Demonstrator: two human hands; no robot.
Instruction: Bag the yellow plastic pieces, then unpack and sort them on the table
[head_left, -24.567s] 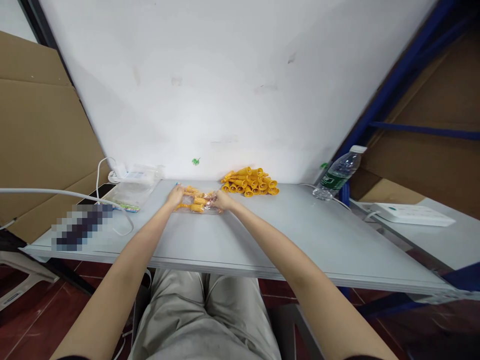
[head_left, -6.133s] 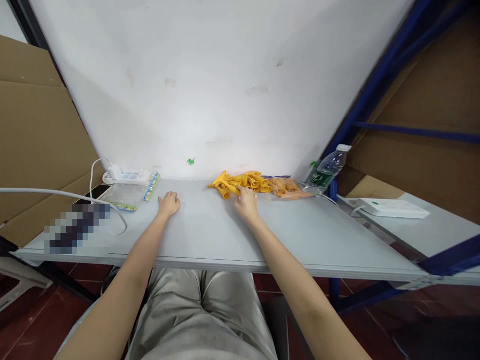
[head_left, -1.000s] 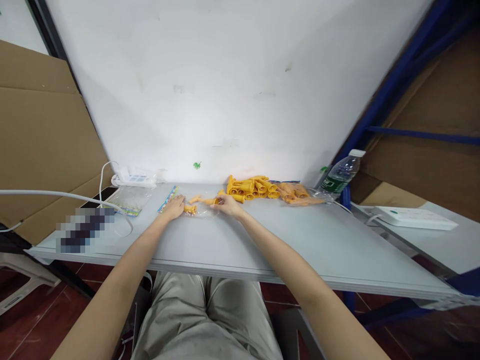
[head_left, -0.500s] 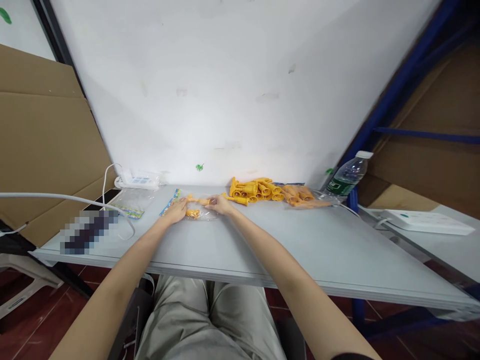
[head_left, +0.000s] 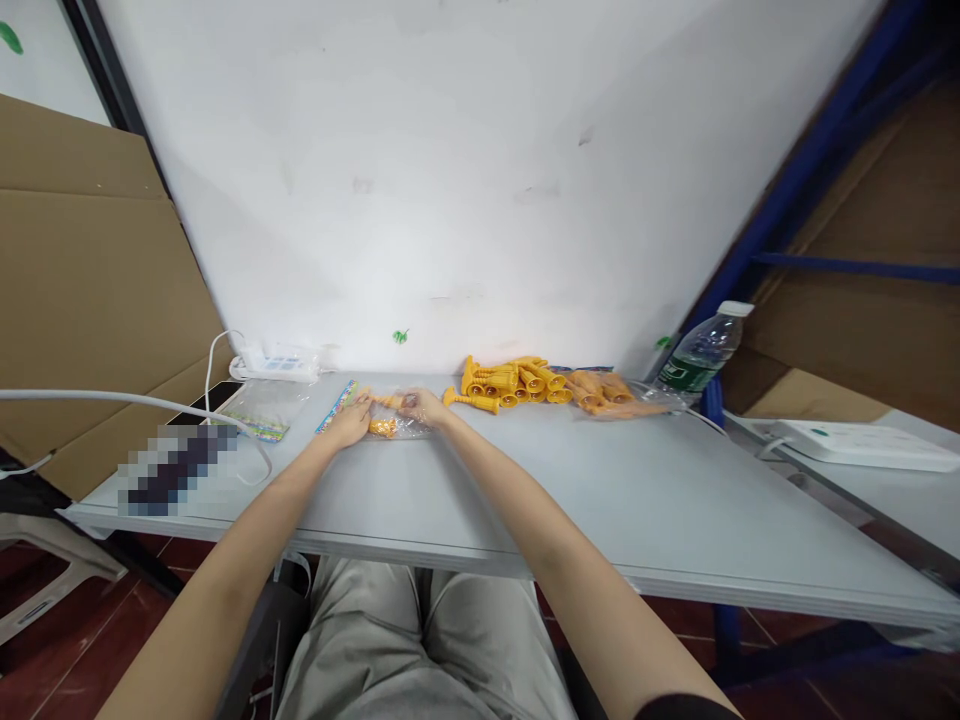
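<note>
Head view – desk (head_left: 585, 500): grey, running left to right, white wall (head_left: 450, 200) along its far edge.
Left hand (head_left: 351, 424): on the left end of the bag (head_left: 412, 432), beside its coloured strip (head_left: 335, 405); how firm the grip is, cannot tell.
Right hand (head_left: 424, 408): at the bag's right end, fingers drawn in narrow, holding one end of a yellow piece (head_left: 388, 402) – directly or through the film, cannot tell.
Bag: clear, lying on the desk left of centre, between both hands; a second piece (head_left: 382, 428) shows inside, nearer the desk's front.
Pile (head_left: 519, 382): yellow pieces heaped by the wall, right of the hands; a loose piece (head_left: 478, 403) lies at its near left.
Filled bag (head_left: 604, 397): pieces under clear film, just right of the pile.
Bottle (head_left: 697, 358): tilted right in view, white cap, green label, far right of desk.
Flat bags (head_left: 277, 402): left of the hands, power strip (head_left: 285, 364) behind them.
Phone (head_left: 201, 402): farther left, near the cardboard (head_left: 90, 300).
Blurred patch (head_left: 176, 475): near left – contents unreadable.
</note>
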